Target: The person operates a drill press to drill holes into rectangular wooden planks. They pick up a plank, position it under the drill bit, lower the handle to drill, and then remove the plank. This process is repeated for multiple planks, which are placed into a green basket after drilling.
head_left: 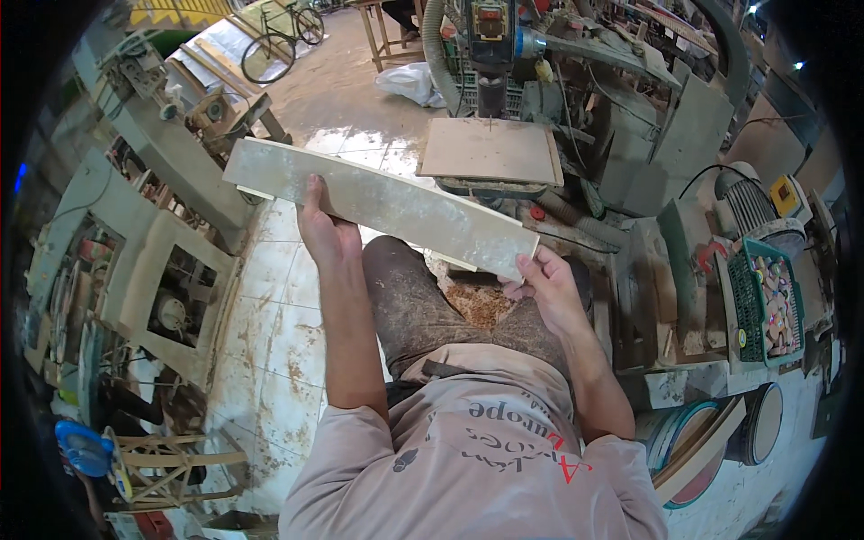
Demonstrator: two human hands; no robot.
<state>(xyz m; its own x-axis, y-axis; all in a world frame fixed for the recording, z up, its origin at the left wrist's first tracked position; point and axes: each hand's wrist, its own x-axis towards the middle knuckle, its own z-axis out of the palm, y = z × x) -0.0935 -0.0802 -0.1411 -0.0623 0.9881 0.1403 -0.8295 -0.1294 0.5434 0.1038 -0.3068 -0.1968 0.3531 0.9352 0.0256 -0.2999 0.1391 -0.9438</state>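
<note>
A long, flat grey-white board (pixel 387 207) with pale edges is held up over my lap, its left end higher than its right. My left hand (pixel 326 225) grips it from below, left of its middle, with the thumb lying on the face. At the right end, my right hand (pixel 544 279) pinches the lower corner between thumb and fingers. Thin strips of another pale layer show along the board's lower edge; whether they are separate pieces I cannot tell. Beyond the board stands a drill press (pixel 490 54) with a square wooden table top (pixel 490 151).
Sawdust lies on my lap and the white tiled floor (pixel 279 315). To the right are an electric motor (pixel 749 202), a green basket (pixel 754 333) of small coloured pieces, and round drums (pixel 765 423) with a plank. Machine frames (pixel 171 288) stand left; a bicycle (pixel 283 40) is far off.
</note>
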